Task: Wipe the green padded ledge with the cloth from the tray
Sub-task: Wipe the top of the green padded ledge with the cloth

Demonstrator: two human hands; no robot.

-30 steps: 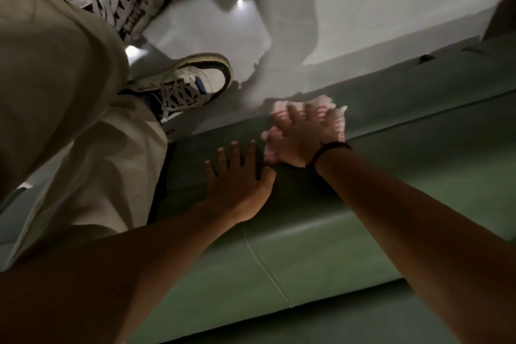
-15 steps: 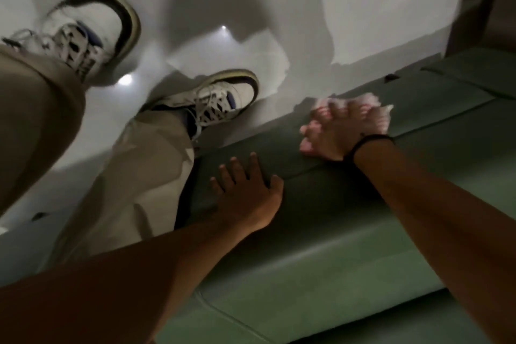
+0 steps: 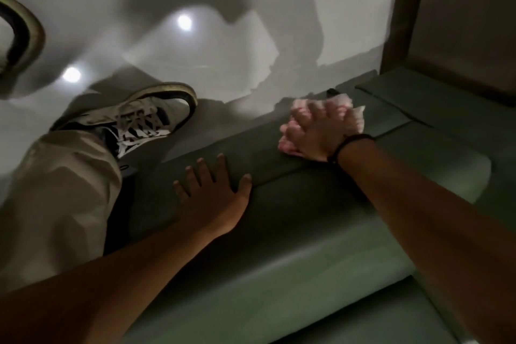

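The wipe is looking midway: the right hand is pressing the pink-and-white cloth under spread fingers at the green padded ledge's far edge, while the left hand is lying splayed on near padding, apparently unwiped.

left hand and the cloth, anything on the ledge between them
Nothing: in the head view only bare green ledge lies between the flat left hand and the pink cloth under the right hand.
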